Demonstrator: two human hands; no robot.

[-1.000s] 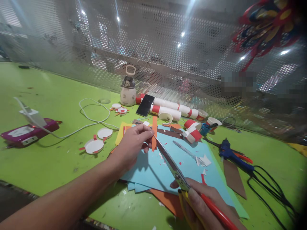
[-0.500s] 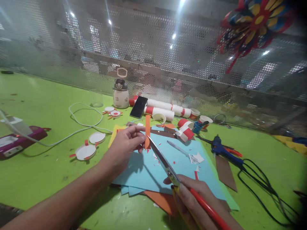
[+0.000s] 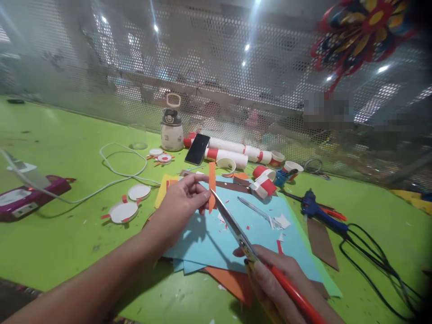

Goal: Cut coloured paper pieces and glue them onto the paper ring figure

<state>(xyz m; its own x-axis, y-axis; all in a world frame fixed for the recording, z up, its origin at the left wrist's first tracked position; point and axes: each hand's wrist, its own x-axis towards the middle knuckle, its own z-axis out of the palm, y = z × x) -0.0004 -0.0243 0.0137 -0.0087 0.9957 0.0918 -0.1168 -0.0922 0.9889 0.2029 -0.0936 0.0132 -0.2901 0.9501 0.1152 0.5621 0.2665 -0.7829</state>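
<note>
Between the fingertips of my left hand (image 3: 185,200) is an upright, narrow strip of orange paper (image 3: 212,180). My right hand (image 3: 270,274) grips scissors (image 3: 232,220) with red and yellow handles. The scissors' tips touch or nearly touch the strip's right edge, just beside my left fingertips, and the blades look closed or nearly so. Below both hands lie light blue sheets (image 3: 202,243) with small red and white scraps on them. A clear pen (image 3: 254,209) rests on the blue paper beside a torn white scrap (image 3: 282,221).
Around the sheets are a blue glue gun (image 3: 320,216) with a black cable, white discs with red tabs (image 3: 124,212), a purple power strip (image 3: 33,198), a phone (image 3: 197,149), a bottle (image 3: 172,135), red-and-white paper rolls (image 3: 226,158) and cup pieces (image 3: 264,184). A perforated metal screen stands behind.
The view has shifted slightly, so things appear a little farther right. The lower part of the orange strip looks narrower. Both hands keep their holds.
</note>
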